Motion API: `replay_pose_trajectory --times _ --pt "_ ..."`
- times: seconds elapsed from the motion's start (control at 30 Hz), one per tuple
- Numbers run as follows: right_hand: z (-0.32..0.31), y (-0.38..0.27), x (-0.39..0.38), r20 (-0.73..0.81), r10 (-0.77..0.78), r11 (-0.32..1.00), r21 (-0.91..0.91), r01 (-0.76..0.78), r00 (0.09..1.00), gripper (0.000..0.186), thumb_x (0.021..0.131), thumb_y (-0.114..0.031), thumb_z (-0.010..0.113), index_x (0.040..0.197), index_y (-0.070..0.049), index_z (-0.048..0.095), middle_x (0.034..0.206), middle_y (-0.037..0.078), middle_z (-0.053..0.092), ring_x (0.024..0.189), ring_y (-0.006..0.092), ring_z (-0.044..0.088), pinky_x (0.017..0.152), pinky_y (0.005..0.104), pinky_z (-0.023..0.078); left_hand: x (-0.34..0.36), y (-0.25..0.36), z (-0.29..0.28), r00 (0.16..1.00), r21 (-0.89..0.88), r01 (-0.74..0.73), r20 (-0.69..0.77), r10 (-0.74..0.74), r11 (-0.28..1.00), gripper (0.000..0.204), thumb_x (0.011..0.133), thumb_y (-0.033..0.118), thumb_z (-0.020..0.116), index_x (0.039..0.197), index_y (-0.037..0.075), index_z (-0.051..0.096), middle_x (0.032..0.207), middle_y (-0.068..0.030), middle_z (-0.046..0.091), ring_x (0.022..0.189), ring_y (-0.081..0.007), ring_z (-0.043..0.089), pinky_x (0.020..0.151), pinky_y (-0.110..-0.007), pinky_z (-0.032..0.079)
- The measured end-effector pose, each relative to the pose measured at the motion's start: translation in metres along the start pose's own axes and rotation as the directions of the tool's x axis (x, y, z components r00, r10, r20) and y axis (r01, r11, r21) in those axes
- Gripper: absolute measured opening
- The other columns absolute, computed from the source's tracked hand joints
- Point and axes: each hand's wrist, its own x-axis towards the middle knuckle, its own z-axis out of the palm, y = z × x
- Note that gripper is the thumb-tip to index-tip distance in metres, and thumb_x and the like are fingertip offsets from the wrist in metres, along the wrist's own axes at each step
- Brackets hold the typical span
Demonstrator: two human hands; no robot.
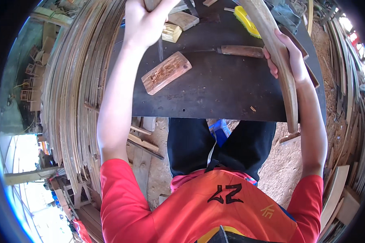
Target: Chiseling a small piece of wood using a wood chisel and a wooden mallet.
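Observation:
My left hand (144,24) is closed near the far edge of the dark tabletop (215,91), around a wooden handle (151,4). A narrow dark blade (160,50) shows just below that fist; it looks like part of the same tool, though the hand hides the join. On the right, my right hand (292,52) wraps round a long, slightly curved wooden piece (286,77), whose near end reaches past the table's front edge. Between my arms lies a wooden block (166,73) with a rough, gouged face. A thin-bladed tool with a wooden handle (241,51) rests beside my right fingers.
A yellow brush (247,21), a grey cloth (286,18) and small wood blocks (183,20) lie on the far part of the table. Long stacked strips of wood (73,93) rise at left; more timber (336,194) leans at right. Wood scraps lie on the floor.

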Motion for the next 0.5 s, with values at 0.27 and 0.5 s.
replay_pose_trajectory --times 0.27,0.5 --pt "0.011 -0.005 -0.005 0.005 -0.022 1.0 -0.011 0.022 1.0 0.055 0.1 -0.056 0.054 0.088 -0.003 0.057 0.067 0.005 0.053 0.045 0.0117 0.052 0.04 0.0267 0.042 -0.029 -0.023 -0.014 0.981 -0.181 -0.088 -0.185 0.054 0.98 0.022 0.105 0.026 0.058 0.105 0.005 0.052 0.068 -0.0021 0.054 0.048 -0.0074 0.047 0.04 -0.021 0.037" --pt "0.012 0.002 -0.001 0.041 -0.018 0.998 -0.058 0.021 0.999 0.049 0.102 -0.05 0.056 0.106 -0.001 0.055 0.076 0.006 0.055 0.045 0.0108 0.051 0.037 0.024 0.04 -0.05 -0.035 -0.036 0.984 -0.096 -0.164 -0.08 0.157 0.982 0.047 0.107 0.048 0.039 0.103 0.004 0.053 0.065 -0.008 0.05 0.055 -0.0138 0.045 0.043 -0.026 0.036"
